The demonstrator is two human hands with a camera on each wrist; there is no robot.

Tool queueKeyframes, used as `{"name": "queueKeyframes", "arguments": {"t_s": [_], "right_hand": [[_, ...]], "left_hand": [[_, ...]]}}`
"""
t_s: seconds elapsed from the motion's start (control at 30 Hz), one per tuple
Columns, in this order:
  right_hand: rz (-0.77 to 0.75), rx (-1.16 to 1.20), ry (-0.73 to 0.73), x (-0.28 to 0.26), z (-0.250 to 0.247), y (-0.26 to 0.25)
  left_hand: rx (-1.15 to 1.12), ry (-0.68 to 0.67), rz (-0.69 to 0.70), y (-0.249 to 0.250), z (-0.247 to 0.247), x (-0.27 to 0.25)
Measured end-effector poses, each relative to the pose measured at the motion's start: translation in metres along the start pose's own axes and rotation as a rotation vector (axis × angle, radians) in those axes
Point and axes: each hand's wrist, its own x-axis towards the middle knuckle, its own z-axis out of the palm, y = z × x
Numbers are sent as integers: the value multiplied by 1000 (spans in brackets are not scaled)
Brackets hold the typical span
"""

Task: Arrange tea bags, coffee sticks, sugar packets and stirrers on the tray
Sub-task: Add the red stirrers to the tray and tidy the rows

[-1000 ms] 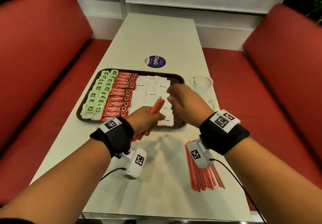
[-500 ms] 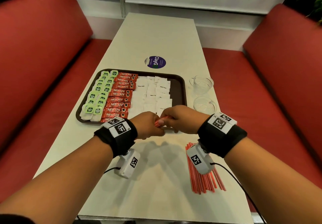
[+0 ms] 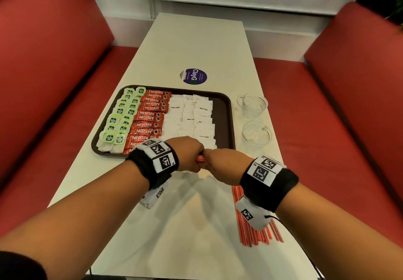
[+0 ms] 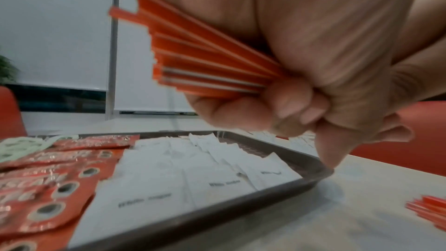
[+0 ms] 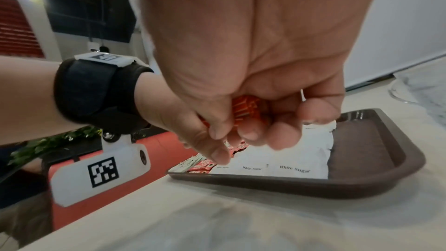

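Observation:
A brown tray (image 3: 226, 114) holds green tea bags (image 3: 122, 116), red coffee sticks (image 3: 150, 116) and white sugar packets (image 3: 192, 118) in rows. Just in front of its near edge, both hands meet around one bundle of orange stirrers (image 3: 199, 159). My left hand (image 3: 187, 155) grips the bundle (image 4: 205, 60) in a fist. My right hand (image 3: 220, 162) has its fingers curled round the bundle's other end (image 5: 246, 110). Most of the bundle is hidden by the hands. More orange stirrers (image 3: 257, 231) lie loose on the table under my right wrist.
Two clear glass cups (image 3: 253, 103) (image 3: 257, 133) stand right of the tray. A round purple sticker (image 3: 193, 76) sits on the white table (image 3: 196, 39) beyond the tray. Red bench seats (image 3: 349, 105) flank the table on both sides.
The left hand has brought the stirrer bundle back from above the tray to its near edge. The right hand came off the sugar packets and closed on the bundle's other end.

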Motion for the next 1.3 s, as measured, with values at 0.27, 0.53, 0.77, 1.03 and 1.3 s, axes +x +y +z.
{"name": "queueKeyframes", "arguments": {"t_s": [0.27,0.53,0.77,1.03,1.3], "right_hand": [[137,315,67,22,-12,24],[590,783,241,94,-24,56],[710,489,30,131,-43,63],[628,73,-80,148,-33,75],[554,-74,-112,149,-39,77]], "left_hand": [[-73,285,-141,-46,-30,15],[-230,320,-271,-51,-9,45],[-196,97,-295,-42,23,65],[-203,96,-301,-42,26,65],[-206,96,-302,-42,25,66]]}}
